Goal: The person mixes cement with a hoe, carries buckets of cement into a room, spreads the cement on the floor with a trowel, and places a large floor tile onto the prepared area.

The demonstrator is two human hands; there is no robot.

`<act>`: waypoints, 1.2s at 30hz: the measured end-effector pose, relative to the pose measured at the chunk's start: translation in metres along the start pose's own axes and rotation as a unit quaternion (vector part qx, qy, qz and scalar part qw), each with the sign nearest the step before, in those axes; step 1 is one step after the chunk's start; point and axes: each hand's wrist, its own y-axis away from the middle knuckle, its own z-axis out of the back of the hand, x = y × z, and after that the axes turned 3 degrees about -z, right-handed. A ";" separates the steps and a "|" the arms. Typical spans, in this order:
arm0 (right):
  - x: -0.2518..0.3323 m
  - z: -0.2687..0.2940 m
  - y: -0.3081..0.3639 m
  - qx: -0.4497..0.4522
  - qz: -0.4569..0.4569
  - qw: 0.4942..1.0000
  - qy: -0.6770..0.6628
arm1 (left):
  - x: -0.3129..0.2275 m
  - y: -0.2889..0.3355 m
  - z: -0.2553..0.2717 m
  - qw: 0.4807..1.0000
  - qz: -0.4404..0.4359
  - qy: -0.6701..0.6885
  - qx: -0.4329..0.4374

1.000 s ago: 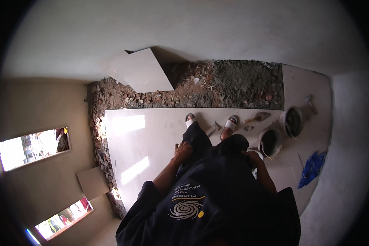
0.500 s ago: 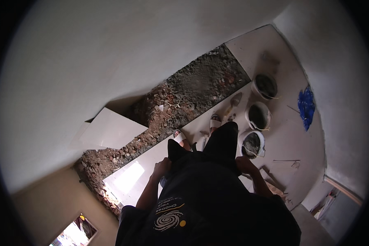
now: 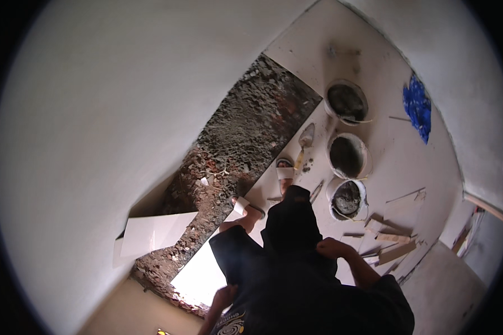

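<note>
Presently, right hand (image 3: 331, 248): clenched on dark trousers (image 3: 290, 223)
Left hand (image 3: 224, 296): at trousers, grip cannot be told
Buckets (image 3: 366, 160): three, grey contents
Trowel (image 3: 306, 137): beside sandalled foot (image 3: 285, 172)

Left hand (image 3: 223, 297), right hand (image 3: 331, 248) at dark trousers (image 3: 289, 226); three buckets (image 3: 367, 162) near trowel (image 3: 306, 136) on floor (image 3: 388, 167)

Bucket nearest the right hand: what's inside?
The bucket nearest the right hand holds grey, mortar-like material. That covers the bucket's bottom, so how deep it goes and anything buried in it can't be seen.
</note>
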 end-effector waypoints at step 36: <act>-0.232 0.071 -0.344 -0.791 -0.109 0.602 0.028 | 0.023 -0.607 0.112 0.868 -0.444 -0.160 -0.156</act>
